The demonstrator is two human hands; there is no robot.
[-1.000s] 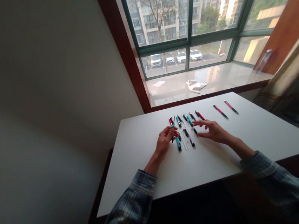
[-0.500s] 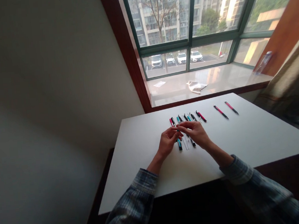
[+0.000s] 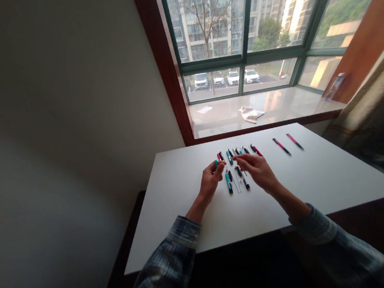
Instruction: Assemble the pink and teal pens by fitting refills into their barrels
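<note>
My left hand [image 3: 210, 178] is closed around a small teal pen part [image 3: 216, 164], whose end shows above the fingers. A short gap to the right, my right hand [image 3: 256, 170] is pinched; what sits between its fingertips is too small to make out. Under and around both hands lie pen pieces on the white table [image 3: 170, 196]: a teal barrel [image 3: 229, 183], another teal barrel [image 3: 229, 157], a black piece [image 3: 246, 184], thin white refills [image 3: 236, 182] and a red barrel [image 3: 257, 151]. My right hand covers some of the pieces.
Two red-and-black pens [image 3: 282, 146] lie apart at the right rear of the table. Behind the table is a window sill [image 3: 223, 120] with a crumpled cloth [image 3: 252, 114] and a paper slip [image 3: 205, 109]. A wall [image 3: 106, 102] stands on the left, a curtain [image 3: 364, 95] on the right.
My hands were together at the fingertips and have come apart, the right one moving right. The teal part in my left hand now shows, as do more pieces between the hands.
</note>
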